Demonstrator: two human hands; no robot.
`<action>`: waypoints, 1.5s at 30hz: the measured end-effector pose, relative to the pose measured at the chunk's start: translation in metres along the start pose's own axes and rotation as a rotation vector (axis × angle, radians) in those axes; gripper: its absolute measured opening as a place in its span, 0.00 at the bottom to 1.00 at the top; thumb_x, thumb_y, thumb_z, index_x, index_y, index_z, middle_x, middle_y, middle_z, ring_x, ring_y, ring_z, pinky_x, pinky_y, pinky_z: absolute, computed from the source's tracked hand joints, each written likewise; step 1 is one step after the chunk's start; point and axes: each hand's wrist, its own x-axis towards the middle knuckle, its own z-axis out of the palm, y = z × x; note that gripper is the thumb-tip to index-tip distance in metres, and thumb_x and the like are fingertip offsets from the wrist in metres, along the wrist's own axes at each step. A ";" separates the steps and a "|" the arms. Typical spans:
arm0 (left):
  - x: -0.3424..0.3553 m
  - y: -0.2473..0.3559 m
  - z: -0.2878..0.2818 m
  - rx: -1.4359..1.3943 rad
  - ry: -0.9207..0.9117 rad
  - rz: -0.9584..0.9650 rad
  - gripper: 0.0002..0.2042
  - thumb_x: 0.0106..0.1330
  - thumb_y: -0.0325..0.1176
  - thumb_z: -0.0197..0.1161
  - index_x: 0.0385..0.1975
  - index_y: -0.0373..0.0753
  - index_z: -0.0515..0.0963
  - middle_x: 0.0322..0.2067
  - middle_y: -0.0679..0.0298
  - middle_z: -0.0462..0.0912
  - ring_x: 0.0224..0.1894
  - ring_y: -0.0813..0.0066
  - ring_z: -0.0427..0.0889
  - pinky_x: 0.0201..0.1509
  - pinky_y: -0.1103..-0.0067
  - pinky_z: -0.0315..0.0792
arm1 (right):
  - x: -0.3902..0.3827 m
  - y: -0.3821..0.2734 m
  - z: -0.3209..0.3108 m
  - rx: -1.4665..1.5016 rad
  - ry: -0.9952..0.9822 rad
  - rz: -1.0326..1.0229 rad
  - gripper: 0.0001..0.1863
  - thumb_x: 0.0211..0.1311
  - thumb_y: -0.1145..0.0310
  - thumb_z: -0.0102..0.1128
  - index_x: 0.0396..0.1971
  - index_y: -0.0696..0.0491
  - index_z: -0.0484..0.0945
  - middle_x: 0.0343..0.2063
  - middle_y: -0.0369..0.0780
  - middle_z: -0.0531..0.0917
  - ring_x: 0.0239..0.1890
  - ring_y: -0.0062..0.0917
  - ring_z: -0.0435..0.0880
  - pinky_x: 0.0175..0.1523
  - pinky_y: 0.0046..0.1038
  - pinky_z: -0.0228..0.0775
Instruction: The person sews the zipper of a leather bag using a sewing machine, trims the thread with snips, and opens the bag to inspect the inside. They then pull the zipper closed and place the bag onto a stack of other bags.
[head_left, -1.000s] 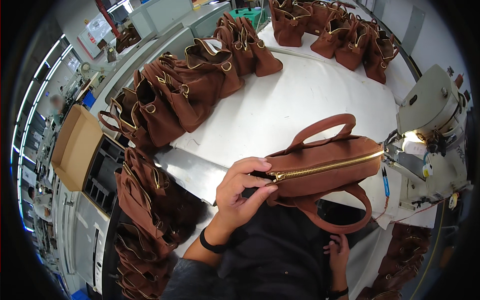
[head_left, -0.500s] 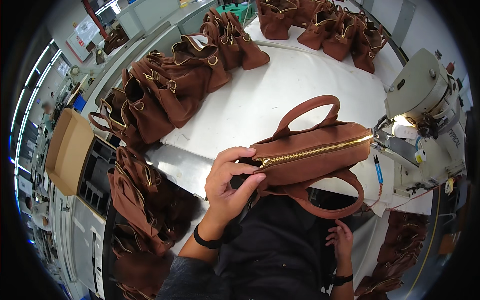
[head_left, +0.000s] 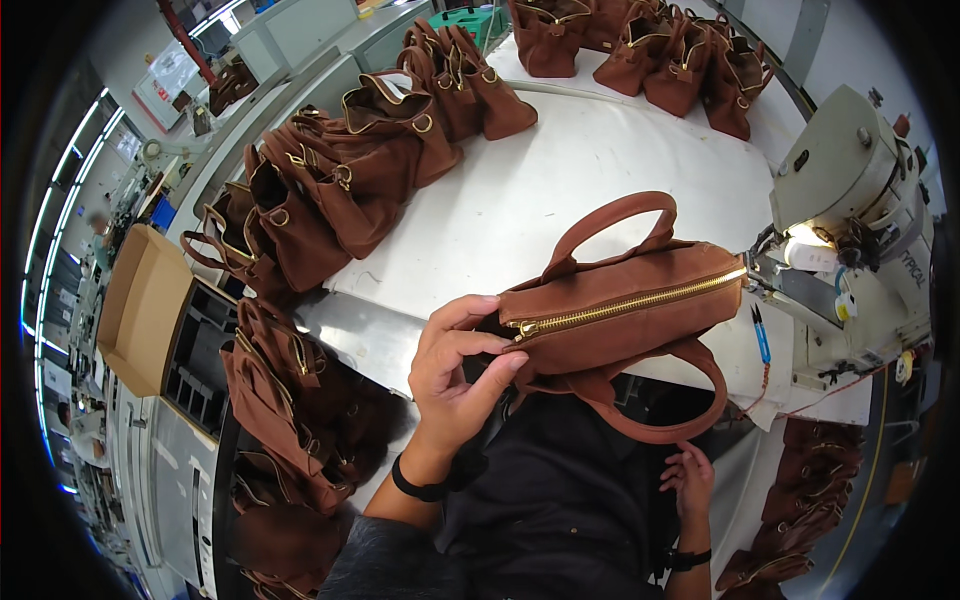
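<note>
A brown leather handbag (head_left: 640, 320) with two looped handles lies in front of me, its top facing up. Along that top runs a gold zipper (head_left: 640, 304), its slider near the left end. My left hand (head_left: 455, 365) pinches the bag's left end between thumb and fingers. The bag's right end reaches the sewing machine (head_left: 850, 230), whose needle area is partly hidden. Below the nearer handle, my right hand (head_left: 690, 478) hangs low with its fingers loosely apart, holding nothing.
Several similar brown bags (head_left: 350, 180) line the left side of the white table (head_left: 480, 210), with more at the far end. Blue-handled snips (head_left: 761, 335) lie beside the machine. An open cardboard box (head_left: 145, 310) stands at left; more brown bags (head_left: 815, 480) sit at lower right.
The zipper pull near my left hand now lies flatter against the bag. The bag and both hands stay almost where they were; the view has shifted slightly.
</note>
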 end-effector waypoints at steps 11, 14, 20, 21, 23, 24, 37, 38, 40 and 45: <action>-0.002 0.004 0.000 -0.006 -0.008 -0.002 0.10 0.61 0.22 0.78 0.41 0.34 0.86 0.60 0.50 0.81 0.61 0.60 0.82 0.69 0.66 0.74 | -0.001 0.003 -0.001 0.023 -0.002 -0.023 0.20 0.83 0.64 0.55 0.63 0.63 0.76 0.36 0.45 0.88 0.27 0.28 0.89 0.26 0.30 0.86; -0.002 0.004 0.001 -0.014 -0.006 -0.007 0.10 0.62 0.22 0.78 0.41 0.34 0.86 0.60 0.50 0.80 0.62 0.59 0.82 0.69 0.66 0.74 | -0.001 0.002 -0.001 0.020 0.000 -0.022 0.20 0.83 0.64 0.55 0.63 0.63 0.76 0.36 0.45 0.88 0.27 0.27 0.89 0.25 0.29 0.86; -0.004 0.005 0.000 -0.008 -0.010 -0.002 0.10 0.62 0.22 0.78 0.41 0.34 0.85 0.61 0.50 0.80 0.61 0.59 0.82 0.69 0.66 0.74 | -0.002 0.001 0.001 0.025 0.005 -0.028 0.19 0.83 0.64 0.54 0.62 0.63 0.77 0.36 0.45 0.88 0.26 0.27 0.89 0.25 0.28 0.85; -0.004 0.005 0.000 -0.006 -0.011 -0.001 0.10 0.62 0.22 0.78 0.41 0.34 0.85 0.61 0.50 0.80 0.61 0.60 0.82 0.69 0.66 0.75 | -0.002 0.000 0.001 0.023 0.006 -0.032 0.19 0.83 0.64 0.54 0.61 0.63 0.77 0.36 0.45 0.88 0.26 0.27 0.89 0.25 0.28 0.85; -0.005 0.004 -0.001 0.010 -0.014 0.004 0.10 0.62 0.22 0.78 0.41 0.34 0.85 0.60 0.50 0.80 0.61 0.60 0.82 0.68 0.66 0.75 | -0.002 0.000 0.001 0.023 0.013 -0.029 0.19 0.83 0.64 0.54 0.61 0.63 0.78 0.35 0.45 0.88 0.26 0.27 0.89 0.25 0.28 0.85; -0.005 0.004 -0.001 0.015 -0.014 0.005 0.10 0.61 0.22 0.78 0.41 0.34 0.86 0.60 0.50 0.80 0.61 0.60 0.82 0.68 0.66 0.75 | -0.002 0.000 0.001 0.024 0.018 -0.029 0.19 0.83 0.64 0.54 0.61 0.63 0.78 0.35 0.44 0.88 0.26 0.27 0.89 0.25 0.28 0.85; -0.015 0.006 -0.003 0.081 -0.028 0.087 0.13 0.55 0.20 0.83 0.37 0.36 0.86 0.57 0.50 0.84 0.56 0.59 0.86 0.59 0.70 0.81 | -0.002 -0.001 0.000 0.000 0.028 -0.024 0.19 0.82 0.63 0.55 0.59 0.63 0.78 0.34 0.44 0.88 0.26 0.26 0.88 0.24 0.27 0.85; -0.016 0.007 -0.003 0.078 -0.031 0.090 0.13 0.55 0.20 0.83 0.37 0.36 0.86 0.57 0.50 0.83 0.57 0.59 0.86 0.59 0.70 0.81 | -0.003 -0.001 0.000 0.001 0.018 -0.033 0.19 0.82 0.63 0.56 0.59 0.63 0.77 0.34 0.44 0.89 0.26 0.26 0.89 0.24 0.27 0.85; -0.017 0.008 -0.003 0.070 -0.037 0.095 0.13 0.54 0.20 0.83 0.37 0.35 0.87 0.57 0.50 0.83 0.57 0.59 0.86 0.59 0.70 0.81 | -0.003 -0.002 0.001 -0.007 0.015 -0.041 0.19 0.82 0.63 0.56 0.59 0.63 0.77 0.34 0.44 0.89 0.27 0.26 0.89 0.25 0.26 0.85; -0.019 0.009 -0.005 0.049 -0.062 0.107 0.13 0.54 0.20 0.83 0.38 0.35 0.87 0.57 0.50 0.82 0.58 0.58 0.85 0.60 0.69 0.81 | -0.004 -0.003 0.004 -0.057 0.029 -0.051 0.21 0.82 0.61 0.57 0.61 0.64 0.76 0.35 0.43 0.88 0.29 0.25 0.90 0.25 0.25 0.85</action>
